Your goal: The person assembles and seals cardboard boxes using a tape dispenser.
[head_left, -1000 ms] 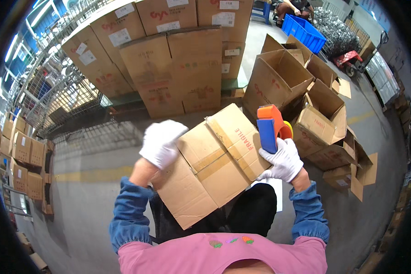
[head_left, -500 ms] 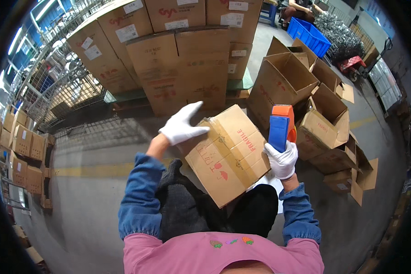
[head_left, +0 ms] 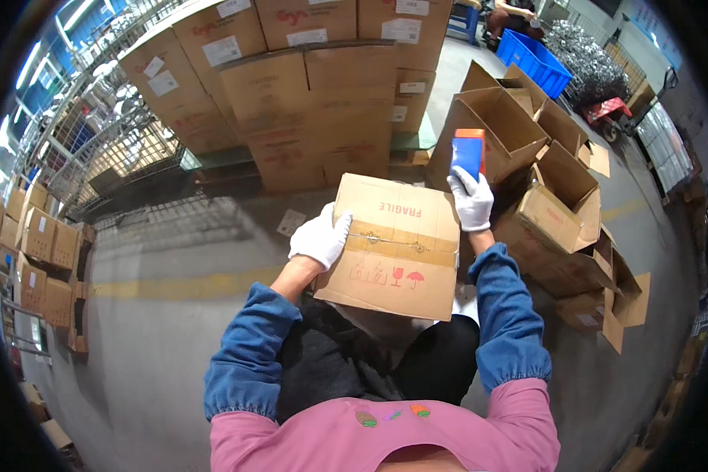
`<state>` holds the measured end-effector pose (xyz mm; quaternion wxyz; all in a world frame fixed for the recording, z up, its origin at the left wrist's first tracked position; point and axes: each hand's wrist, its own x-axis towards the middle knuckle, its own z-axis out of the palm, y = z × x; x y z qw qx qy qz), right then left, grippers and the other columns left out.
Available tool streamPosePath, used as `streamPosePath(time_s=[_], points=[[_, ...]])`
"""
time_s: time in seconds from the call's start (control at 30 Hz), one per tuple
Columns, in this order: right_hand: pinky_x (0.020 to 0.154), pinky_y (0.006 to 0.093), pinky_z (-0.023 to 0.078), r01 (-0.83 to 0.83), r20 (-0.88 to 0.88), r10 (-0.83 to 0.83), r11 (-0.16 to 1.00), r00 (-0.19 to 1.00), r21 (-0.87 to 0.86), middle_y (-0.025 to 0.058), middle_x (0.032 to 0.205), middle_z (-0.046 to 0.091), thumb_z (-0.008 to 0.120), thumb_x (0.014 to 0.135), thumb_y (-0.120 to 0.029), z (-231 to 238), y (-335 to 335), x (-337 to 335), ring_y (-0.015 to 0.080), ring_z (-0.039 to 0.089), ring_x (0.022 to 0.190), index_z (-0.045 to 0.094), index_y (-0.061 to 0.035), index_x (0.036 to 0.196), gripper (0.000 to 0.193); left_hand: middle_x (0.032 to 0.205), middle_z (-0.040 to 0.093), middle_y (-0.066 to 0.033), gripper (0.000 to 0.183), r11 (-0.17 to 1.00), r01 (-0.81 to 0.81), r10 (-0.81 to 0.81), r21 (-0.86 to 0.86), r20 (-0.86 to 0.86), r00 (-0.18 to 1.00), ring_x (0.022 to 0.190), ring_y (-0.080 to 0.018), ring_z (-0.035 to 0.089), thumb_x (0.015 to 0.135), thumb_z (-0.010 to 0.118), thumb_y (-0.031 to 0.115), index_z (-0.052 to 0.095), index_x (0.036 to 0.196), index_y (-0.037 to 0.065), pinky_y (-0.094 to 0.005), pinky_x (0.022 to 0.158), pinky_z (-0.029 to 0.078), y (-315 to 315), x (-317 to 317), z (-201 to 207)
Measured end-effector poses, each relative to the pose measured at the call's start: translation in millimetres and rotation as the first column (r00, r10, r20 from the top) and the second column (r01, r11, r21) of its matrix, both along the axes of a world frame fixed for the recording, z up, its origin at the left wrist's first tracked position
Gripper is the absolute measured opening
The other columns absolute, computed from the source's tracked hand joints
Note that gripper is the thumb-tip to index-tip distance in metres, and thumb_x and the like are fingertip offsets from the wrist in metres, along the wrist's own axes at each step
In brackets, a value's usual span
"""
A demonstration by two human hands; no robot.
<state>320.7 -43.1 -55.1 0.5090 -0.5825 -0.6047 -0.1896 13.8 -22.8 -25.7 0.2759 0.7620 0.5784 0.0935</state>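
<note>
A brown cardboard carton point(head_left: 401, 279) with red printed marks sits in front of me above my knees, a strip of brown tape running across its top face. My left hand point(head_left: 320, 237), in a white glove, grips the carton's left edge with fingers over the top. In my gloved right hand point(head_left: 473, 204) is a blue and orange tape dispenser point(head_left: 467, 153), raised just beyond the carton's far right corner. The handle is hidden in the fingers.
Tall stacked cartons point(head_left: 315, 110) stand ahead. Several open empty boxes point(head_left: 562, 216) crowd the right side, with a blue crate point(head_left: 532, 63) and a seated person behind them. Wire cages point(head_left: 126, 149) are at the far left; a paper label point(head_left: 291, 222) lies on the floor.
The carton has turned to lie nearly square to me and tipped. My left hand has closed on its left edge. My right hand has moved farther away with the tape dispenser.
</note>
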Motion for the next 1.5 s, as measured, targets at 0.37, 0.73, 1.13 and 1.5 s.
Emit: streamPosePath(time_s=[0.37,0.73,1.13,1.5], points=[[0.092,0.0298,0.043,-0.824,-0.814,0.504,0.564,0.29,0.056,0.0108,0.122,0.052,0.078,0.065,-0.018,120,-52,-20,0.0191,0.055,0.107,0.033,0.0001,0.136,0.086,0.105,0.06,-0.0214,0.05,0.998,-0.004,-0.01,0.067,0.218,0.976,0.097,-0.0391,0.057,0.09,0.039,0.048,0.045,0.122,0.011,-0.046,0.084,0.045,4,4,-18],[0.078,0.0392,0.049,-0.075,-0.104,0.626,-0.072,0.773,-0.995,0.025,0.089,0.061,0.066,0.068,-0.038,141,-69,-79,0.0392,0.061,0.086,0.053,-0.0003,0.101,0.052,0.109,0.059,-0.023,0.057,0.998,0.021,-0.011,-0.053,0.187,0.982,0.101,-0.039,0.056,0.089,0.041,0.05,0.043,0.127,0.008,-0.044,0.087,0.043,-6,0,-4],[0.063,0.0233,0.049,-0.945,-0.957,0.006,0.162,0.29,-0.286,0.0054,0.085,0.064,0.07,0.075,-0.019,101,-55,-60,0.0112,0.058,0.07,0.06,0.0028,0.106,0.039,0.107,0.059,-0.0222,0.056,0.999,0.006,0.0,-0.035,0.166,0.986,0.099,-0.0381,0.057,0.089,0.04,0.05,0.044,0.125,0.008,-0.0436,0.085,0.044,-4,-1,-6],[0.064,0.0224,0.047,-0.922,-0.922,0.035,0.058,0.386,-0.384,0.0046,0.08,0.064,0.07,0.073,-0.023,90,-54,-41,0.0087,0.056,0.069,0.063,0.0018,0.1,0.037,0.1,0.062,-0.0087,0.072,0.635,0.207,0.699,-0.744,0.668,0.256,0.09,-0.0216,0.058,0.087,0.038,0.064,0.047,0.123,0.002,-0.0366,0.078,0.046,-3,17,14]])
